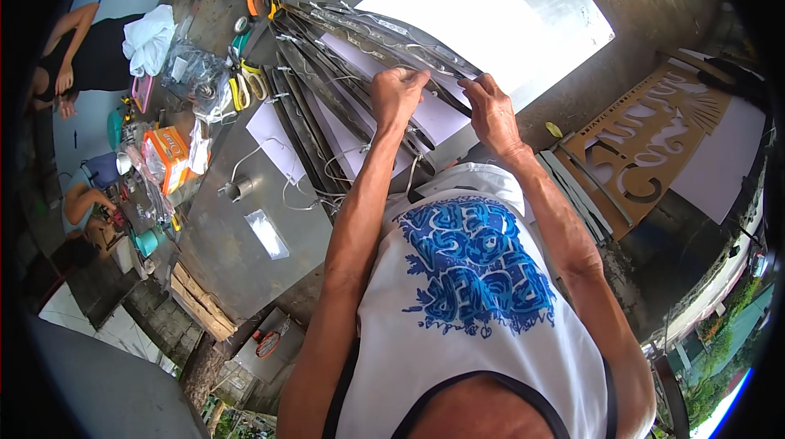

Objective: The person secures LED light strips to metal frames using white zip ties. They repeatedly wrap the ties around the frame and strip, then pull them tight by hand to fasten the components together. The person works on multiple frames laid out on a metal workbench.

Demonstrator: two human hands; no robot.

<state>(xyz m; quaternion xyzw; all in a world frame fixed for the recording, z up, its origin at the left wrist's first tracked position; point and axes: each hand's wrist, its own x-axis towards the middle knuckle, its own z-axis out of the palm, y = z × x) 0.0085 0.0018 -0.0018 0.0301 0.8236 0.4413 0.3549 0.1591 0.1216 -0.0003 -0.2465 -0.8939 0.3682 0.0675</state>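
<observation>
Bare forearms (pixel 365 185) forward, left hand (pixel 398 98) and right hand (pixel 494 118) close together, both curled.

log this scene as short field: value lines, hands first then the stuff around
left hand: curled over the dark wired strips, grip unclear
right hand: fingertips at the same strips, grip unclear
under strips: pale sheets
left of strips: yellow-handled scissors, orange box, short metal tube
right side: brown panel with cut-out shapes
beyond strips: large white sheet
far left: person in black top
</observation>
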